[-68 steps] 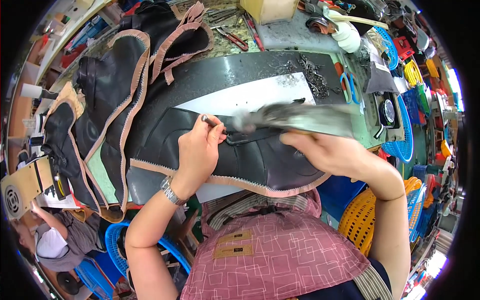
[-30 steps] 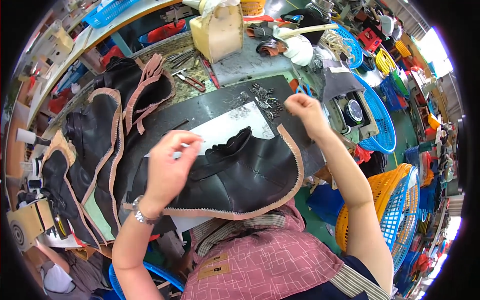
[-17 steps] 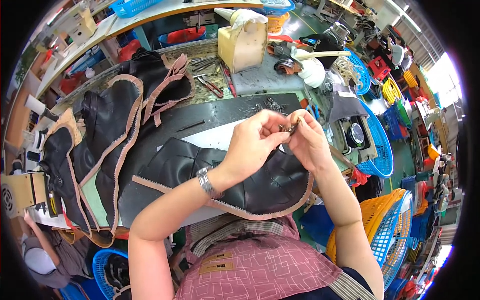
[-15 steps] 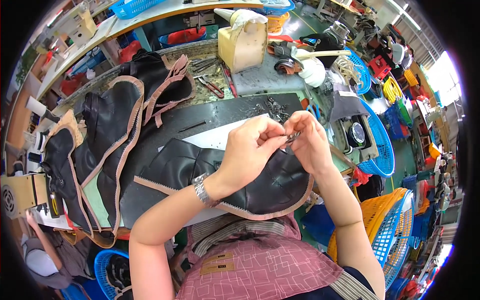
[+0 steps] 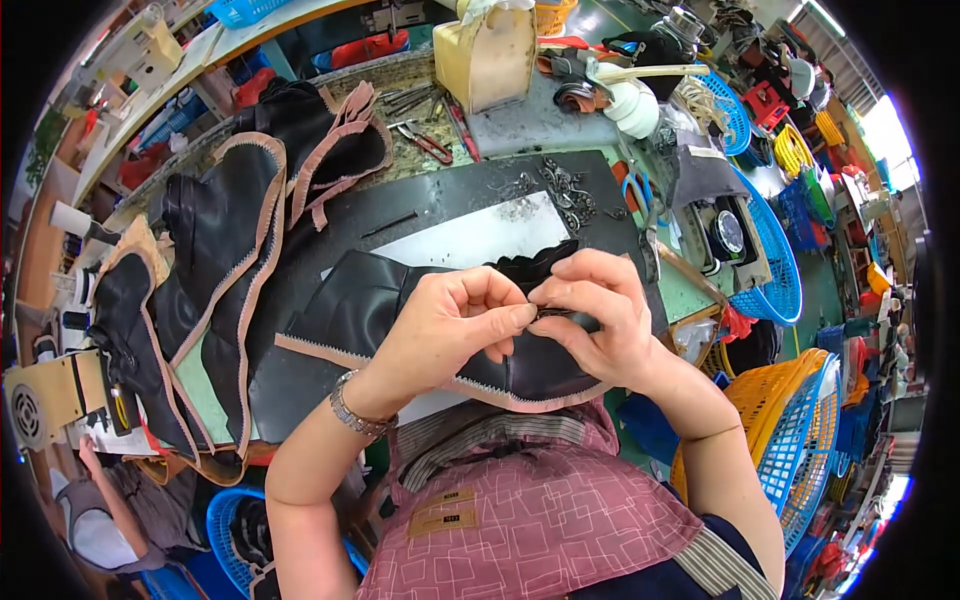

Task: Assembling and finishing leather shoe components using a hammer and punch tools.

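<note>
My left hand [image 5: 460, 325] is closed in a pinch, its thumb and forefinger meeting the fingertips of my right hand [image 5: 600, 315]. Whatever the left fingertips hold is too small or hidden to name. Between the right thumb and fingers a small dark piece [image 5: 553, 313] shows; its kind is unclear. Both hands are over a black leather boot upper [image 5: 345, 305] with a pale toothed edge, spread at the table's front. A black wavy-edged part of it [image 5: 538, 266] rises just behind the fingers. Small dark metal pieces [image 5: 570, 195] lie heaped beyond, near a white sheet [image 5: 475, 237].
More black boot uppers [image 5: 225, 205] lie at the left. A thin rod [image 5: 390, 224], red-handled pliers [image 5: 428, 143] and blue-handled scissors [image 5: 640, 190] are on the table. Baskets [image 5: 800, 440] stand at the right. Another person [image 5: 110, 515] is at the lower left.
Both hands have come nearer and lower, onto the leather upper. The black wavy-edged part now stands up behind them, and the metal heap is in fuller view.
</note>
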Demonstrator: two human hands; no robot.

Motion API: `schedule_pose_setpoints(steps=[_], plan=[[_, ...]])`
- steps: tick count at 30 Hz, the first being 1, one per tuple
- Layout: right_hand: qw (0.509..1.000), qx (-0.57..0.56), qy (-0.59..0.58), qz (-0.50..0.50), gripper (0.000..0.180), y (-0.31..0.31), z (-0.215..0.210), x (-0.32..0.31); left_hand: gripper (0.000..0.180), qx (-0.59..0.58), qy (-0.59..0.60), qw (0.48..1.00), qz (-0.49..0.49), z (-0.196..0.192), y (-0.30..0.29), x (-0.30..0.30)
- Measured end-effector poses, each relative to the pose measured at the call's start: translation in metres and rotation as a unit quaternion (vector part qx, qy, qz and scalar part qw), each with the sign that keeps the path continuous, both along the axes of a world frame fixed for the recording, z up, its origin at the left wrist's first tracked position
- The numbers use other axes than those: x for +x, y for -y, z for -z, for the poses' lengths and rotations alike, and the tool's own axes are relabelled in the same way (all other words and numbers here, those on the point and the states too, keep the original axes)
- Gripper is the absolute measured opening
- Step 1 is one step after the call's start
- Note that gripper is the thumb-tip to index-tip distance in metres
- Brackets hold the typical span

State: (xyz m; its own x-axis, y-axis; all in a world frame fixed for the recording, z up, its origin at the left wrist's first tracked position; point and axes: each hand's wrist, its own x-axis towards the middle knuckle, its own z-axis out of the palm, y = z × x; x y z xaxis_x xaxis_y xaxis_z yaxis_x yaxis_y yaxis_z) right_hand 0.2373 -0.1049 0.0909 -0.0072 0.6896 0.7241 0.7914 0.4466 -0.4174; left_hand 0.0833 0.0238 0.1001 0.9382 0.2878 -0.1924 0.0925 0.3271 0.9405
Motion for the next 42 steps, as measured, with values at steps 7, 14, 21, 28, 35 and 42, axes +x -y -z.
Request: schedule_pose_setpoints(steps=[7, 14, 21, 28, 35, 42], plan=[[0.998, -0.054, 0.02, 0.031, 0.029, 0.003, 0.003, -0.006, 0.013, -0.242, 0.055, 0.969, 0.018, 0.024, 0.011, -0.021], [0.957, -0.216, -0.175, -0.081, 0.015, 0.019, 0.017, -0.028, 0.012, -0.27, 0.042, 0.962, 0.005, 0.047, 0.033, -0.043], [0.846, -0.34, -0.408, -0.045, 0.006, 0.004, 0.044, -0.046, 0.053, 0.67, -0.013, 0.738, -0.082, 0.06, -0.048, -0.022], [0.834, -0.338, -0.436, 0.0, 0.008, -0.011, 0.074, -0.053, 0.05, 0.647, -0.173, 0.723, 0.169, 0.039, -0.074, -0.007], [0.822, -0.314, -0.475, -0.002, 0.007, -0.012, 0.073, -0.048, 0.035, 0.359, -0.213, 0.86, 0.293, 0.041, -0.082, -0.012], [0.765, -0.345, -0.537, -0.087, 0.006, -0.003, 0.06, -0.054, 0.023, 0.19, -0.154, 0.938, 0.245, 0.033, -0.074, -0.023]])
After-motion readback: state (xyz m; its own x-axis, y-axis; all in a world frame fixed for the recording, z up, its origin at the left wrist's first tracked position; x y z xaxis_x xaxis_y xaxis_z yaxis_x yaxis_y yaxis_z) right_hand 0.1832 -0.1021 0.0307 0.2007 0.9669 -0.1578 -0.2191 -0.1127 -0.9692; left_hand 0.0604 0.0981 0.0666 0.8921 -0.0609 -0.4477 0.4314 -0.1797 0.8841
